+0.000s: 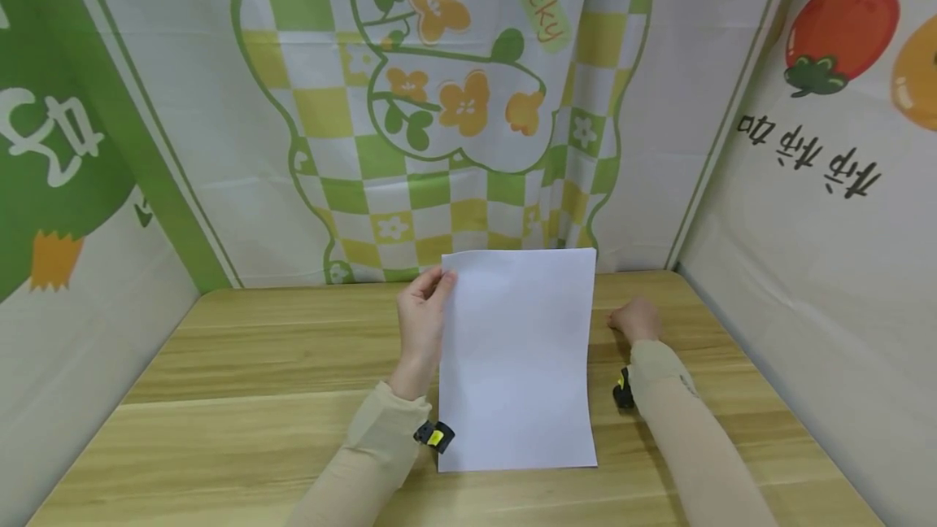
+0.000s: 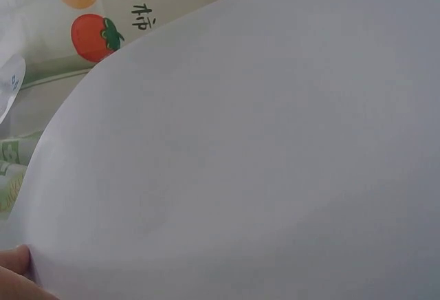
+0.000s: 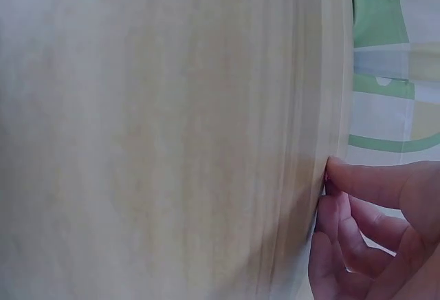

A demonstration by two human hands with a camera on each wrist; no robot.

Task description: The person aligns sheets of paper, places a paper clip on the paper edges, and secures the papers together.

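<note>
My left hand (image 1: pixel 422 324) pinches the upper left corner of a blank white sheet of paper (image 1: pixel 518 360). In the head view the sheet's top overlaps the table's back edge and the curtain. The same paper (image 2: pixel 240 148) bows in a curve across most of the left wrist view, with fingertips (image 2: pixel 17 262) at its lower left. To the right of the paper, apart from it, my right hand (image 1: pixel 637 320) is over the back of the table. Its thumb (image 3: pixel 375 183) meets the curled index finger in the right wrist view, and no item shows plainly between them.
The wood-grain table (image 1: pixel 256 364) runs back to a green and yellow checked curtain (image 1: pixel 454 104). Printed cloth walls stand at both sides, the right one (image 1: pixel 805 267) with fruit pictures. Each wrist wears a small black and yellow device (image 1: pixel 435 435).
</note>
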